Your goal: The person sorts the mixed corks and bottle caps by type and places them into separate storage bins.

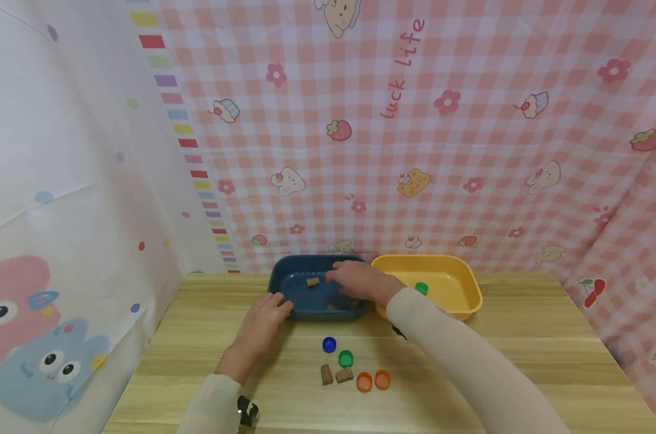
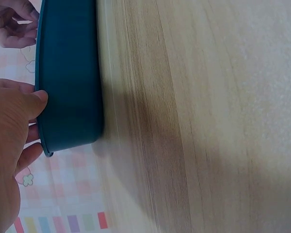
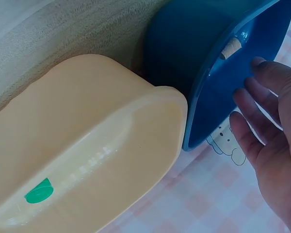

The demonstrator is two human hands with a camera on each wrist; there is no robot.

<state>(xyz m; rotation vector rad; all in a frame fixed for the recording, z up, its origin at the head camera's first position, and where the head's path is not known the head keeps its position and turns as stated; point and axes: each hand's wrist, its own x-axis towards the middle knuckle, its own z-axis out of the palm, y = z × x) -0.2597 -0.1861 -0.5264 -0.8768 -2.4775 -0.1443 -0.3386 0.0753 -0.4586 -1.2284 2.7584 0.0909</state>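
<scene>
My left hand (image 1: pixel 266 318) grips the front left corner of the dark blue basin (image 1: pixel 317 316), thumb on the outer wall and fingers over the rim. Above that basin's right part hovers my right hand (image 1: pixel 357 279); its fingers are loosely bent and hold nothing in the right wrist view. A cork (image 1: pixel 312 281) lies on the basin floor, and another cork (image 3: pixel 231 48) shows near the wall. Touching the basin on the right stands a yellow basin (image 1: pixel 471 286) with a green bottle cap (image 1: pixel 421 288) inside, partly behind my right forearm.
On the wooden table (image 1: pixel 197 349), in front of the basins, lie a blue cap (image 1: pixel 329 344), a green cap (image 1: pixel 346 358), two corks (image 1: pixel 326 374) and two orange caps (image 1: pixel 364 381). A pink checked cloth (image 1: pixel 360 157) hangs right behind the basins.
</scene>
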